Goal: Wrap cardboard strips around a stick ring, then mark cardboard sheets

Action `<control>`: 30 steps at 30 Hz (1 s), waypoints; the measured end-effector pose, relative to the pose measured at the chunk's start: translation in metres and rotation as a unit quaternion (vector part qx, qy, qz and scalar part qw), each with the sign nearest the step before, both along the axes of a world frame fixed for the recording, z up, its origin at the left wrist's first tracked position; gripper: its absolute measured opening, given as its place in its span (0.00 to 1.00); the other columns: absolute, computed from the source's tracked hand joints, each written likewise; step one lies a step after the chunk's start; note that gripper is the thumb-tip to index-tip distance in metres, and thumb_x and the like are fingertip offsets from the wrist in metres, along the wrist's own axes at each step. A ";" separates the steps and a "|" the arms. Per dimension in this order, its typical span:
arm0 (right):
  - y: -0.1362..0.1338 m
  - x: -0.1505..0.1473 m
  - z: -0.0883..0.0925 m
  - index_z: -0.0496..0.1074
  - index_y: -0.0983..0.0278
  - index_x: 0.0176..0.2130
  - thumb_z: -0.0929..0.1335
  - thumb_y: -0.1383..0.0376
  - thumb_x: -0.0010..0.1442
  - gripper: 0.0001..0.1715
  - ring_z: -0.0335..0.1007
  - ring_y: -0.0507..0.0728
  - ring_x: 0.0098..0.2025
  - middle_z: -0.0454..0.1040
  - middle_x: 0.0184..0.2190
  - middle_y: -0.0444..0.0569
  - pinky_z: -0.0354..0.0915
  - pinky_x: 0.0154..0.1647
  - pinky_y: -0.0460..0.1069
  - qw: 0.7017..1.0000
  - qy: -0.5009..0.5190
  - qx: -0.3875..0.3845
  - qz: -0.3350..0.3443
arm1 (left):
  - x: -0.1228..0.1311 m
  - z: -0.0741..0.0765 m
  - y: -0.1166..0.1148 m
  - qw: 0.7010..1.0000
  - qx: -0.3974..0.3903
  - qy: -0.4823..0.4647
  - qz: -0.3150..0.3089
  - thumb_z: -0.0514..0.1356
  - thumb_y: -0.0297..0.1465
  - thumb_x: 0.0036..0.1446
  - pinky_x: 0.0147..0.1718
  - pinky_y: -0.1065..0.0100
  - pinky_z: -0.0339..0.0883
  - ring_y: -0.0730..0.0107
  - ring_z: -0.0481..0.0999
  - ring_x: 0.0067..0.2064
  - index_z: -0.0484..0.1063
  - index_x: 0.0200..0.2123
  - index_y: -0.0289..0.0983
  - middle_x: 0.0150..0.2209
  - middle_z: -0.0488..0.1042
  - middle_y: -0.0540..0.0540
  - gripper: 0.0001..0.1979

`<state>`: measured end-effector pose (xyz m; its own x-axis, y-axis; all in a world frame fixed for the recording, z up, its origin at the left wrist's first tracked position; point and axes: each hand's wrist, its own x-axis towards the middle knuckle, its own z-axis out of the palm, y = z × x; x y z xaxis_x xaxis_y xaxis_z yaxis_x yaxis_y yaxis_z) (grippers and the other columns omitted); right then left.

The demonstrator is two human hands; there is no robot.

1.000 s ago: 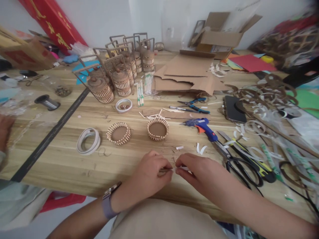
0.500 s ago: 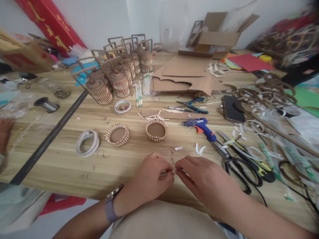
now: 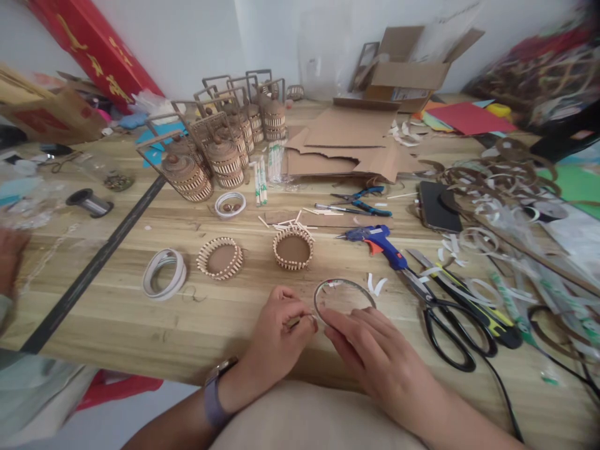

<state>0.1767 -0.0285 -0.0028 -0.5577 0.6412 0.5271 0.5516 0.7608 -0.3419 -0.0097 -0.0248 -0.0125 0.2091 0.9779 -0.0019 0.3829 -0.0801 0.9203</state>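
Hands both sit at the near edge of the table (image 3: 117, 312), w/ a thin hoop (image 3: 347, 280) on the wood right in front of them. Left hand (image 3: 281, 322) has a narrow grip, thumb + forefinger pinched on the hoop's near-left rim. Right hand (image 3: 375, 350) lies w/ fingers stretched out, tips touching the hoop's near rim. Its thumb's hidden, so can't tell if that grip actually clamps anything tbh. Just beyond the hoop are two round stick-walled baskets (image 3: 293, 247), w/ a tape roll (image 3: 164, 282) further left and a blue glue gun (image 3: 379, 240) + black scissors (image 3: 424, 290) off to the right. Finished tiered baskets (image 3: 187, 175) and cardboard sheets (image 3: 347, 140) are at the far side. Another person's hand (image 3: 9, 256) shows at the left edge.
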 end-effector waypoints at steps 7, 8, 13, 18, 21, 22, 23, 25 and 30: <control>-0.006 0.018 0.005 0.69 0.67 0.53 0.62 0.77 0.66 0.18 0.72 0.55 0.33 0.81 0.37 0.52 0.67 0.36 0.51 0.996 0.022 0.069 0.049 | -0.012 -0.002 0.007 0.993 -0.047 -0.020 0.110 0.52 0.31 0.54 0.39 0.67 0.64 0.65 0.71 0.37 0.70 0.21 0.39 0.28 0.71 0.48 0.12; -0.005 0.024 0.004 0.70 0.66 0.51 0.62 0.77 0.66 0.17 0.72 0.55 0.32 0.80 0.36 0.52 0.66 0.36 0.51 0.997 0.026 0.067 0.034 | -0.017 -0.002 0.009 0.988 -0.067 -0.019 0.135 0.52 0.33 0.56 0.39 0.67 0.64 0.65 0.72 0.36 0.71 0.23 0.39 0.28 0.73 0.49 0.12; 0.025 0.054 -0.023 0.72 0.63 0.44 0.66 0.75 0.65 0.10 0.70 0.56 0.30 0.79 0.31 0.48 0.64 0.33 0.51 0.989 -0.027 0.117 -0.084 | -0.024 -0.003 0.011 0.990 -0.125 -0.036 0.056 0.53 0.43 0.63 0.36 0.66 0.66 0.62 0.76 0.36 0.74 0.29 0.38 0.31 0.79 0.46 0.19; 0.042 0.052 -0.042 0.75 0.61 0.38 0.66 0.61 0.68 0.09 0.72 0.61 0.40 0.80 0.37 0.52 0.64 0.43 0.57 0.986 -0.045 0.081 -0.137 | -0.010 0.001 0.005 0.986 -0.133 -0.099 0.003 0.54 0.42 0.65 0.37 0.66 0.68 0.65 0.76 0.34 0.71 0.54 0.33 0.30 0.79 0.47 0.22; 0.032 0.029 -0.026 0.76 0.58 0.39 0.67 0.60 0.68 0.09 0.74 0.60 0.42 0.80 0.38 0.49 0.64 0.44 0.56 0.990 0.038 -0.030 -0.129 | -0.005 0.002 0.001 0.984 -0.122 -0.131 -0.004 0.55 0.41 0.65 0.37 0.67 0.67 0.67 0.76 0.32 0.59 0.64 0.32 0.28 0.77 0.50 0.29; 0.028 0.019 -0.018 0.76 0.58 0.38 0.66 0.60 0.68 0.09 0.74 0.59 0.39 0.80 0.36 0.48 0.65 0.41 0.54 0.986 0.072 -0.097 -0.112 | -0.004 0.003 -0.001 0.984 -0.115 -0.133 -0.011 0.56 0.41 0.65 0.37 0.67 0.67 0.67 0.76 0.32 0.58 0.64 0.32 0.27 0.76 0.50 0.29; 0.025 0.010 -0.010 0.76 0.58 0.37 0.66 0.59 0.68 0.10 0.74 0.57 0.37 0.79 0.33 0.46 0.65 0.38 0.52 0.975 0.101 -0.176 -0.091 | -0.003 0.003 -0.002 0.985 -0.111 -0.132 -0.021 0.56 0.40 0.66 0.37 0.68 0.67 0.68 0.76 0.33 0.58 0.64 0.33 0.27 0.76 0.51 0.29; 0.022 -0.005 0.002 0.74 0.59 0.34 0.65 0.59 0.67 0.12 0.74 0.54 0.32 0.78 0.28 0.44 0.66 0.34 0.49 0.932 0.143 -0.331 -0.043 | -0.004 0.005 -0.004 0.986 -0.106 -0.121 -0.051 0.55 0.39 0.66 0.37 0.68 0.67 0.68 0.75 0.33 0.59 0.63 0.34 0.28 0.76 0.51 0.26; 0.022 -0.015 0.009 0.70 0.60 0.25 0.64 0.57 0.64 0.18 0.68 0.53 0.27 0.74 0.23 0.43 0.63 0.32 0.48 0.878 0.180 -0.440 -0.061 | -0.009 0.012 -0.007 0.990 -0.078 -0.081 -0.083 0.52 0.34 0.67 0.39 0.68 0.67 0.68 0.77 0.37 0.61 0.61 0.38 0.35 0.78 0.48 0.20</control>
<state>0.1621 -0.0065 0.0061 -0.3550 0.9319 -0.0746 0.3469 0.0571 -0.9362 -0.0187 -0.0314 -0.0004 0.3763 0.9207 -0.1036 0.2232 0.0184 0.9746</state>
